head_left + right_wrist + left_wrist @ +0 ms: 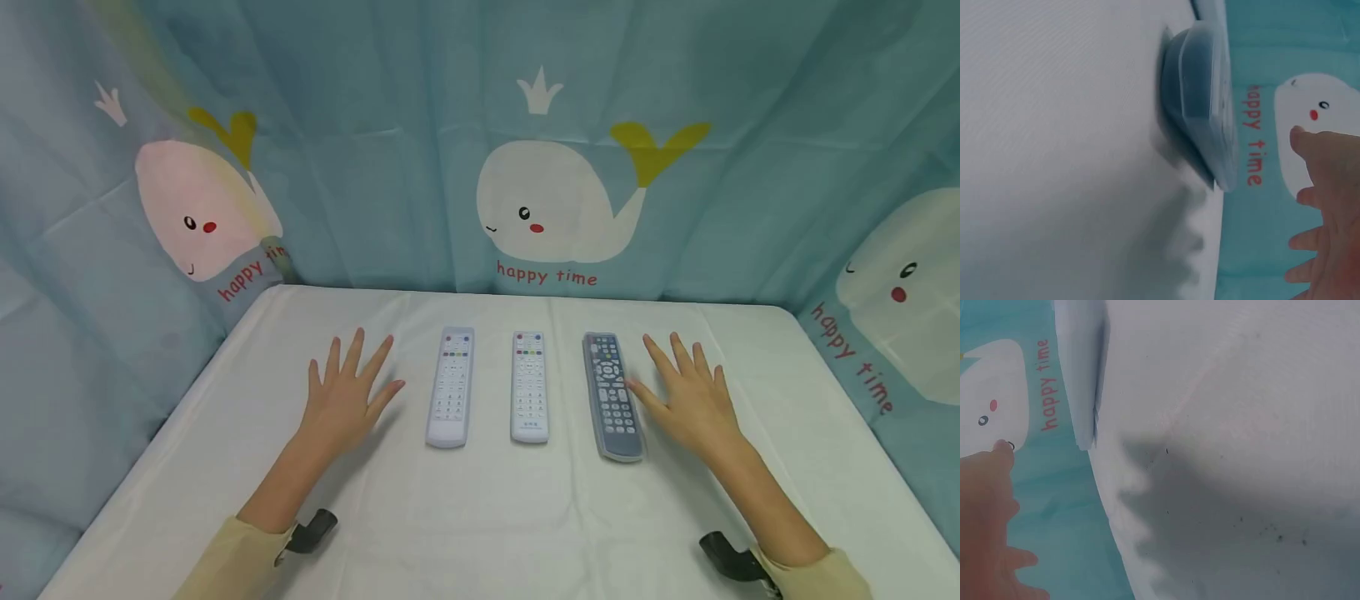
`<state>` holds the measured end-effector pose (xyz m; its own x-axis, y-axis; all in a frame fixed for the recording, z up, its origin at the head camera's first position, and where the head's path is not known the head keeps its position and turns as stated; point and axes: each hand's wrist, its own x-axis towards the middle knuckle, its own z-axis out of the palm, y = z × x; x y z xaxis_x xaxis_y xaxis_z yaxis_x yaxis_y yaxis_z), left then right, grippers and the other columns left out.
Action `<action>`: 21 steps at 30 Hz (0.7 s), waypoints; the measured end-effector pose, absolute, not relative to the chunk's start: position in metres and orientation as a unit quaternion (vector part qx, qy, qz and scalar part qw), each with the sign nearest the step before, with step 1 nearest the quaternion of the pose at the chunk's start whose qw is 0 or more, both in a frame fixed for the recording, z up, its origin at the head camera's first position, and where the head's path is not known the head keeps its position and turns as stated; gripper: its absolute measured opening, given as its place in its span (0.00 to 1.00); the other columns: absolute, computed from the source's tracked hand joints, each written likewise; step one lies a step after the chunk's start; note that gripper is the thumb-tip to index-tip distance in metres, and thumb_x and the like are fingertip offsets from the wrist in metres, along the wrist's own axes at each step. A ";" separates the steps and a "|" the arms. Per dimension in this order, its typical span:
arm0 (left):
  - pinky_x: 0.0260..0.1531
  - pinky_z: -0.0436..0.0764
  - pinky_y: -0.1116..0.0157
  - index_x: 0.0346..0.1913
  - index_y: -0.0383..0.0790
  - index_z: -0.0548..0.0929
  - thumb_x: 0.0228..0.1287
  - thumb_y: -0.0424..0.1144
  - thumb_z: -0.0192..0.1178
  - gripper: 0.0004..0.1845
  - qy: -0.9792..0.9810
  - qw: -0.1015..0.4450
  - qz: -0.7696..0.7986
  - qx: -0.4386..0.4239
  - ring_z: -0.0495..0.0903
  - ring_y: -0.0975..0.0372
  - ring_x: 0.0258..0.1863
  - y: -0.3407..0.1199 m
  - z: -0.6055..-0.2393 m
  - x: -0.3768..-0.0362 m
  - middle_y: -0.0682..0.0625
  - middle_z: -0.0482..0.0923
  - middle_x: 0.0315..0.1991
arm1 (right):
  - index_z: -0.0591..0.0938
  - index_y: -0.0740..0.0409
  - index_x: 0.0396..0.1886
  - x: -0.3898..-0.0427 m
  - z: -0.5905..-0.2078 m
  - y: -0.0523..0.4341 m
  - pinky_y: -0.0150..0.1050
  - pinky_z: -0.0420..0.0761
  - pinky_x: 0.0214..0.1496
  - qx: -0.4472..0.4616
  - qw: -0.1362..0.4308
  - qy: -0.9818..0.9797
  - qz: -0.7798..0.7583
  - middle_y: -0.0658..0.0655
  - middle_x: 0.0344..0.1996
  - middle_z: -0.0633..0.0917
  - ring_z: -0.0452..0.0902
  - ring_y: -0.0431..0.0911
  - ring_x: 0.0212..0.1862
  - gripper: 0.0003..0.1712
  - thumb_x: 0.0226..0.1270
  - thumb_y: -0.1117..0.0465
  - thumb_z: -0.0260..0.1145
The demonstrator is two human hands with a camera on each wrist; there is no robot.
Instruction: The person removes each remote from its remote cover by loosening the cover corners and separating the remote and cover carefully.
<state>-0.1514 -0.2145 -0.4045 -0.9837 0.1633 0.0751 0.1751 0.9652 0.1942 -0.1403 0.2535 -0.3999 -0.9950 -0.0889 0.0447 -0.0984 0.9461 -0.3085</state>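
Three remote controls lie in a row on the white-covered table (480, 517). On the left is a white remote (450, 387), in the middle a slimmer white remote (529, 387), and on the right a dark grey remote (613, 398) in a clear cover. My left hand (341, 408), fingers spread, hovers left of the row and holds nothing. The right hand (693, 408) is likewise spread and empty, its thumb tip overlapping the grey remote's right edge in the head view. In the right wrist view that remote (1200, 103) appears end-on, apart from the hand.
A blue-green curtain (375, 208) with printed whales hangs behind the table and along both sides. Each wrist wears a black camera mount, one at the left sleeve (232, 558) and one at the right sleeve (817, 579).
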 end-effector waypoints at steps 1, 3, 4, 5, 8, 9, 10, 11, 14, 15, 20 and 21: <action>0.73 0.42 0.23 0.86 0.52 0.54 0.80 0.61 0.51 0.39 -0.991 0.026 -0.102 -0.086 0.40 0.30 0.82 -0.214 -0.404 -0.151 0.32 0.43 0.85 | 0.55 0.53 0.86 -0.141 -0.399 0.251 0.82 0.44 0.74 0.049 0.015 -0.986 0.158 0.76 0.82 0.51 0.42 0.80 0.80 0.47 0.81 0.34 0.55; 0.73 0.43 0.23 0.86 0.53 0.54 0.81 0.62 0.50 0.39 -0.991 0.022 -0.103 -0.087 0.40 0.30 0.82 -0.213 -0.403 -0.151 0.32 0.43 0.85 | 0.55 0.53 0.86 -0.142 -0.399 0.245 0.82 0.44 0.74 0.051 0.015 -0.986 0.158 0.76 0.82 0.51 0.42 0.79 0.80 0.47 0.80 0.35 0.56; 0.73 0.44 0.24 0.86 0.52 0.53 0.81 0.62 0.50 0.39 -0.990 0.022 -0.105 -0.088 0.41 0.30 0.82 -0.213 -0.403 -0.151 0.32 0.43 0.85 | 0.56 0.53 0.86 -0.142 -0.398 0.243 0.82 0.43 0.74 0.053 0.015 -0.986 0.159 0.76 0.82 0.51 0.42 0.79 0.80 0.47 0.80 0.35 0.56; 0.73 0.46 0.24 0.86 0.52 0.53 0.81 0.61 0.50 0.39 -0.990 0.023 -0.109 -0.088 0.42 0.29 0.81 -0.213 -0.402 -0.152 0.32 0.43 0.85 | 0.56 0.53 0.86 -0.143 -0.398 0.240 0.81 0.43 0.75 0.056 0.015 -0.986 0.159 0.75 0.82 0.52 0.43 0.79 0.80 0.47 0.80 0.35 0.56; 0.71 0.54 0.24 0.86 0.49 0.53 0.83 0.59 0.49 0.38 -0.988 0.037 -0.119 -0.094 0.47 0.27 0.79 -0.216 -0.401 -0.153 0.29 0.46 0.84 | 0.57 0.54 0.86 -0.145 -0.398 0.230 0.81 0.43 0.75 0.063 0.018 -0.985 0.158 0.75 0.82 0.52 0.43 0.78 0.80 0.46 0.81 0.36 0.56; 0.70 0.57 0.25 0.86 0.48 0.54 0.83 0.58 0.49 0.38 -0.987 0.043 -0.124 -0.095 0.49 0.26 0.79 -0.216 -0.401 -0.153 0.28 0.47 0.83 | 0.57 0.54 0.86 -0.145 -0.398 0.227 0.81 0.44 0.75 0.066 0.019 -0.985 0.158 0.75 0.82 0.53 0.44 0.78 0.80 0.46 0.81 0.36 0.56; 0.69 0.59 0.25 0.86 0.47 0.54 0.84 0.57 0.49 0.38 -0.986 0.047 -0.128 -0.096 0.50 0.25 0.78 -0.217 -0.401 -0.154 0.27 0.48 0.83 | 0.57 0.54 0.86 -0.146 -0.397 0.223 0.80 0.44 0.76 0.068 0.021 -0.985 0.159 0.74 0.82 0.53 0.44 0.77 0.81 0.45 0.81 0.37 0.57; 0.68 0.61 0.25 0.86 0.46 0.54 0.84 0.57 0.49 0.37 -0.985 0.049 -0.133 -0.097 0.52 0.25 0.77 -0.218 -0.401 -0.154 0.27 0.49 0.82 | 0.58 0.55 0.86 -0.147 -0.398 0.219 0.80 0.45 0.76 0.070 0.022 -0.985 0.159 0.74 0.82 0.54 0.44 0.77 0.81 0.45 0.81 0.37 0.57; 0.67 0.65 0.27 0.86 0.45 0.54 0.84 0.56 0.49 0.37 -0.983 0.041 -0.151 -0.094 0.55 0.25 0.76 -0.218 -0.400 -0.155 0.26 0.50 0.82 | 0.60 0.56 0.85 -0.148 -0.398 0.209 0.79 0.47 0.76 0.074 0.027 -0.983 0.163 0.73 0.82 0.56 0.46 0.76 0.81 0.44 0.81 0.39 0.59; 0.66 0.66 0.27 0.86 0.45 0.54 0.84 0.56 0.50 0.37 -0.982 0.038 -0.158 -0.093 0.57 0.26 0.76 -0.218 -0.400 -0.155 0.26 0.50 0.81 | 0.60 0.56 0.85 -0.149 -0.398 0.205 0.79 0.47 0.76 0.076 0.027 -0.983 0.165 0.73 0.82 0.56 0.47 0.76 0.81 0.44 0.81 0.40 0.59; 0.62 0.70 0.27 0.85 0.42 0.53 0.84 0.55 0.50 0.38 -0.976 0.019 -0.199 -0.089 0.62 0.26 0.73 -0.215 -0.399 -0.156 0.25 0.52 0.80 | 0.63 0.57 0.83 -0.152 -0.399 0.190 0.78 0.52 0.76 0.089 0.041 -0.980 0.175 0.73 0.80 0.61 0.51 0.75 0.80 0.42 0.80 0.42 0.61; 0.62 0.70 0.27 0.85 0.42 0.53 0.84 0.55 0.50 0.38 -0.974 0.015 -0.207 -0.088 0.62 0.26 0.73 -0.214 -0.399 -0.157 0.25 0.53 0.80 | 0.63 0.57 0.83 -0.152 -0.399 0.188 0.78 0.54 0.76 0.092 0.044 -0.979 0.177 0.73 0.80 0.62 0.52 0.75 0.80 0.42 0.80 0.42 0.61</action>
<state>-0.1567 -0.2138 -0.3985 -0.9839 0.1657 0.0667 0.1785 0.8984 0.4013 -0.1522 0.1877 -0.3994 -0.9791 -0.1649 0.1193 -0.1963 0.9202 -0.3388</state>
